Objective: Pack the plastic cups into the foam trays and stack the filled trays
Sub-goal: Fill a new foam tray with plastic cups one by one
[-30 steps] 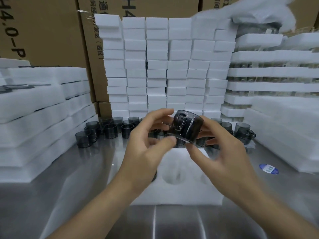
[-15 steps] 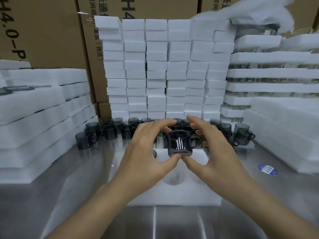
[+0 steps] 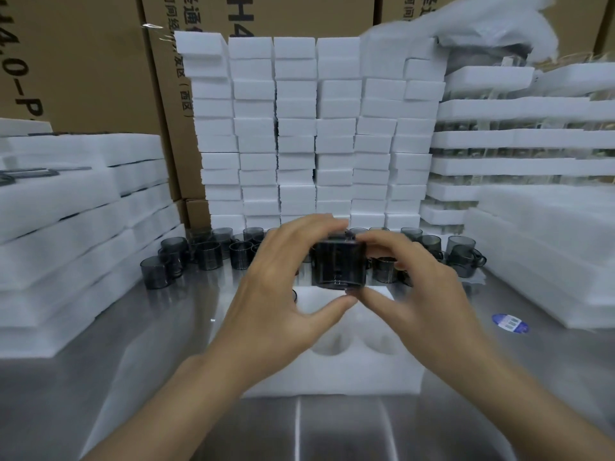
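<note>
A smoky dark plastic cup (image 3: 339, 264) hangs upright just above the far part of a white foam tray (image 3: 336, 371) with round pockets. My left hand (image 3: 283, 294) grips the cup from the left, fingers curled over its rim and thumb under its base. My right hand (image 3: 416, 287) pinches it from the right in the same way. Two empty pockets of the tray show between my wrists. Several more dark cups (image 3: 206, 254) stand in a row on the steel table (image 3: 139, 377) behind the tray.
Stacks of white foam blocks (image 3: 299, 134) form a wall behind the cups. Flat foam trays (image 3: 66, 221) are piled at the left, filled stacked trays (image 3: 519, 141) at the right, cardboard boxes (image 3: 83, 61) behind. A blue sticker (image 3: 510, 323) lies on the table at right.
The cup was tilted on its side a second ago; both hands have turned it upright and lowered it toward the tray's far pockets.
</note>
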Demonstrator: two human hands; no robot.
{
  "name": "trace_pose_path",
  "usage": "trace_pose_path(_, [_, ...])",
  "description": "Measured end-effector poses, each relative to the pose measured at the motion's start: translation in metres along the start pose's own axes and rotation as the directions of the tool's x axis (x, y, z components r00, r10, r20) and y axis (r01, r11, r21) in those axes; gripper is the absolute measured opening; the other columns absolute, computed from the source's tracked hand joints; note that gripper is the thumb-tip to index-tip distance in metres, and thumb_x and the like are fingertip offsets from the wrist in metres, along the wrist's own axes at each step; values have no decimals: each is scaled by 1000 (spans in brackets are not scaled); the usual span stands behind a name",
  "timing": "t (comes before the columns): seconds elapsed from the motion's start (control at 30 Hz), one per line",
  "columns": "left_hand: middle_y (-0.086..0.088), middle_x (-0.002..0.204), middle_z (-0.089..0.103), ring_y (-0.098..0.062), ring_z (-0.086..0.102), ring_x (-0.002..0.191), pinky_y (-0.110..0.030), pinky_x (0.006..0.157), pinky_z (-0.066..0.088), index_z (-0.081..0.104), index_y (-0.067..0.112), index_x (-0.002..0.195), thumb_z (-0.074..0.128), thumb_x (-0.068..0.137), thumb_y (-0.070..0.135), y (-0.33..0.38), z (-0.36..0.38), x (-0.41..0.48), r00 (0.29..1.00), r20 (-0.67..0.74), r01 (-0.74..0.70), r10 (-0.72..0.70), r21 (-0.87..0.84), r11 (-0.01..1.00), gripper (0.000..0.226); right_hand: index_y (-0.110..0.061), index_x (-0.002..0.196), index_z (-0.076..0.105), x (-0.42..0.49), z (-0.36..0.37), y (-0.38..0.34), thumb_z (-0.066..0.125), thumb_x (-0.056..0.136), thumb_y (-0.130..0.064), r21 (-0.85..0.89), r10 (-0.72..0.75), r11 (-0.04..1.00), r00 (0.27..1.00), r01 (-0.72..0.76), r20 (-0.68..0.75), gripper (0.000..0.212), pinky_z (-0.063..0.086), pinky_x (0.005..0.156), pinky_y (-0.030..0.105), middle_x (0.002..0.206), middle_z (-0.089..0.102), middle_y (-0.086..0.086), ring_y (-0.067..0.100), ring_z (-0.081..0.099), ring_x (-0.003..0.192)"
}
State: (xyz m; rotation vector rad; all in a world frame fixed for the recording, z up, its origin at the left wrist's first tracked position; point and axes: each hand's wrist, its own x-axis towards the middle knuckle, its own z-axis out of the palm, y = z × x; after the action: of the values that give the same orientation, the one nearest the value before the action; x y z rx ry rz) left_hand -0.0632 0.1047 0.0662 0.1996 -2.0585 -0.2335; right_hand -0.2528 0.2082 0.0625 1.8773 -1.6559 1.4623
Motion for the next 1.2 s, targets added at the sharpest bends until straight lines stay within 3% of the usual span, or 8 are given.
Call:
trace_pose_path(0.07, [22,144,57,-12,53,141,-21,105,48,50,45,150,85,87,40,-3,-3,0,990,5,142,-142,-88,986,72,-42,130,63,2,-3,1,82,84,-32,40,18,999,999,-17,-30,51,47,101,20,120,69,-26,3,63,122])
trace_pose_path(0.33, [13,118,78,-9,71,117,-36,93,54,64,44,133,72,95,43,-18,4,-1,889,174,458,-424,-367,810,40,-50,121,57,-2,5,12,89,80,-26,-27,105,994,994,-104,32,57,38,92,5,116,67,-33,-5,61,116])
trace_pose_path(0.5, [20,112,79,-6,74,105,-17,76,54,65,44,129,79,93,37,-21,9,-4,886,175,464,-430,-335,820,39,-48,129,56,-3,5,9,81,89,-30,132,173,971,965,-201,197,50,49,93,25,121,69,-27,0,64,119])
trace_pose_path(0.7, [24,118,74,-7,70,113,-29,79,57,62,49,130,76,98,26,-28,8,-6,896,215,434,-388,-252,865,42,-31,103,70,0,4,7,75,96,-36,185,240,946,959,-266,154,10,55,95,49,105,75,-14,9,70,107])
trace_pose_path(0.83, [31,129,65,6,56,126,-11,91,45,56,54,138,66,104,34,-38,3,-9,864,237,457,-445,4,890,40,-31,92,69,2,-2,15,76,88,-46,43,245,967,964,-251,106,17,50,86,28,96,74,-16,4,69,100])
trace_pose_path(0.93, [32,152,48,4,34,146,-27,114,33,49,49,151,54,108,45,-45,0,-14,789,341,428,-511,292,855,44,-32,88,68,3,-9,21,74,83,-56,-61,274,961,956,-268,108,25,50,85,28,93,73,-18,0,67,97])
trace_pose_path(1.03, [23,161,44,-7,34,153,-33,122,29,52,41,153,51,110,44,-47,1,-15,670,411,544,-618,295,786,43,-32,84,68,2,-9,17,72,84,-62,-76,276,961,946,-267,168,30,51,84,31,92,72,-21,0,66,96])
trace_pose_path(1.2, [15,161,48,-13,39,151,-40,125,31,54,37,153,49,111,38,-50,6,-13,689,408,499,-599,333,800,42,-38,87,60,-10,10,-9,57,76,-81,-202,172,973,935,-112,309,44,53,80,35,97,58,-19,3,60,94])
